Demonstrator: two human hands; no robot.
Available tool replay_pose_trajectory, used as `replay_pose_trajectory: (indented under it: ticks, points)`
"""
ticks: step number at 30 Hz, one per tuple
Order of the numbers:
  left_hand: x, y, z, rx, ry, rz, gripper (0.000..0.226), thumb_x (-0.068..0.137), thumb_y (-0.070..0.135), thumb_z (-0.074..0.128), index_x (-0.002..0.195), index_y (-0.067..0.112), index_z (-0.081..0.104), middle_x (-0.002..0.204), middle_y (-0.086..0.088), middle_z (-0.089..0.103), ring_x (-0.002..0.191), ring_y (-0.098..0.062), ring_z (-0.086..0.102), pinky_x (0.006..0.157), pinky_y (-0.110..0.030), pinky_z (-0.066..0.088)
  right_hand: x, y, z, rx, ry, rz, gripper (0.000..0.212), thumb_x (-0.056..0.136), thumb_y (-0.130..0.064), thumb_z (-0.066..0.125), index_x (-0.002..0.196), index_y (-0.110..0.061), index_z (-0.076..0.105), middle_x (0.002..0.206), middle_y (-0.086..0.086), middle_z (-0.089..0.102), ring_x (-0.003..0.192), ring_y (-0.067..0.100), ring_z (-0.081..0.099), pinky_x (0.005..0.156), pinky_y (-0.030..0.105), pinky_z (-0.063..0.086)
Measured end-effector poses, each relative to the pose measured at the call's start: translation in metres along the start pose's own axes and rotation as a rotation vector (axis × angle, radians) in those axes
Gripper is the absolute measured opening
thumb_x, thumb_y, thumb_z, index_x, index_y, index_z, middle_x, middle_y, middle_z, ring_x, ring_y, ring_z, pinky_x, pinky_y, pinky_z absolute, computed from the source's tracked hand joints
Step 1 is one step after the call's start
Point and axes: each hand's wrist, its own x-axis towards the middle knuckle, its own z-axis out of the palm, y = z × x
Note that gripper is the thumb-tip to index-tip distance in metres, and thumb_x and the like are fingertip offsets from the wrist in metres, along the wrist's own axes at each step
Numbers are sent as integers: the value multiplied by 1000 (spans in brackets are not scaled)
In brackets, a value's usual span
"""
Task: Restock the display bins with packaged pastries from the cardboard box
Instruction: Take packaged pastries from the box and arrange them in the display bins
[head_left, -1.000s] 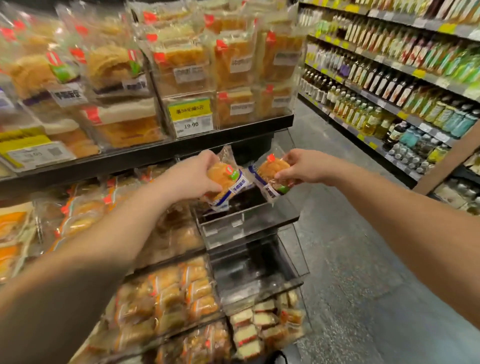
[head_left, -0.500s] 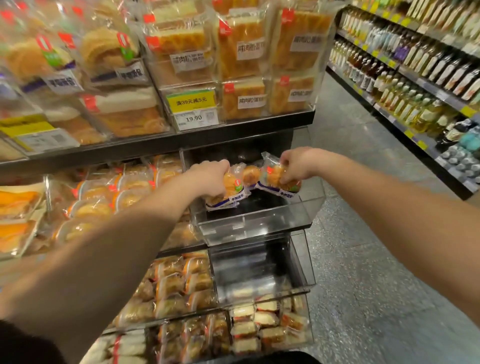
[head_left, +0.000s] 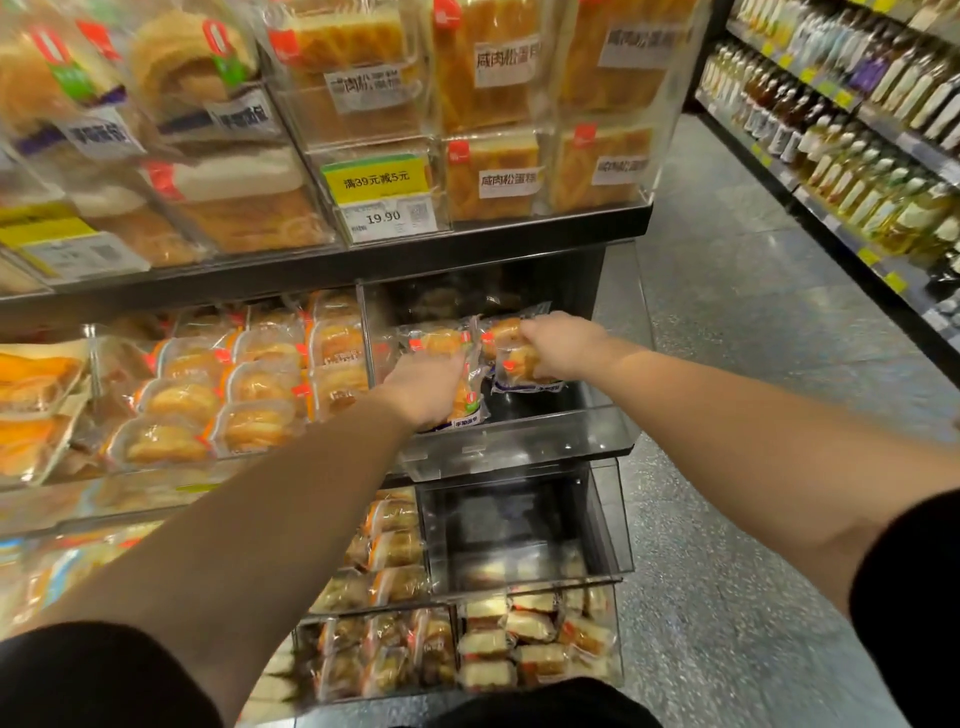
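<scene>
Inside the clear display bin (head_left: 519, 447) at mid-shelf, the right hand (head_left: 563, 348) has its fingers curled round a wrapped pastry (head_left: 519, 366). Just left, the left hand (head_left: 423, 387) seems to clutch another packet (head_left: 465, 402), fingers hidden. More pastries (head_left: 441, 340) lie at the far end.
</scene>
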Motion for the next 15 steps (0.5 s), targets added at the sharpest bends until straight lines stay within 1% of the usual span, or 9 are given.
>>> replay_pose_trajectory:
  ticks: [1, 3, 5, 7, 11, 13, 15]
  points:
    - [0, 0, 2, 21, -1, -8, 65, 88, -9, 49, 147, 12, 34, 119, -14, 60, 111, -32, 54, 93, -42, 45, 3, -1, 2, 8, 3, -7, 49, 86, -21, 71, 131, -20, 52, 120, 7, 59, 106, 25, 58, 86, 36, 53]
    - [2, 0, 7, 84, -12, -12, 57, 89, -8, 47, 142, 10, 38, 129, -16, 56, 121, -34, 49, 99, -41, 41, 9, -4, 5, 13, -2, -17, 46, 86, -19, 70, 129, -21, 53, 118, 8, 60, 100, 25, 60, 84, 37, 54]
    - [6, 0, 10, 160, -34, -3, 52, 89, -6, 46, 138, 9, 40, 138, -16, 51, 129, -34, 44, 107, -43, 35, 13, -5, 6, 21, -5, -33, 46, 87, -19, 70, 130, -20, 54, 118, 8, 61, 103, 26, 61, 86, 39, 55]
    - [11, 0, 11, 219, -63, 7, 53, 90, -3, 44, 141, 10, 37, 144, -16, 47, 136, -34, 39, 112, -45, 30, 17, -6, 7, 20, -8, -46, 44, 87, -18, 70, 129, -19, 55, 118, 7, 61, 104, 26, 60, 86, 37, 54]
    - [14, -1, 13, 280, -92, 8, 58, 93, -1, 41, 148, 14, 32, 153, -16, 36, 142, -36, 29, 116, -47, 25, 24, -10, 8, 12, 0, -74, 47, 86, -18, 73, 129, -18, 57, 120, 5, 60, 106, 25, 60, 86, 36, 53]
    - [14, 0, 13, 288, -83, 1, 58, 93, 1, 44, 148, 15, 33, 154, -16, 31, 143, -36, 26, 116, -48, 25, 26, -12, 9, -6, -5, -90, 46, 85, -19, 73, 129, -17, 57, 122, 4, 57, 104, 25, 60, 86, 38, 54]
    - [14, 0, 11, 298, -73, -2, 55, 94, 5, 47, 146, 17, 37, 152, -16, 31, 142, -35, 27, 115, -47, 27, 26, -12, 9, -43, -7, -107, 44, 86, -20, 73, 127, -16, 57, 121, 4, 54, 102, 24, 59, 83, 37, 54]
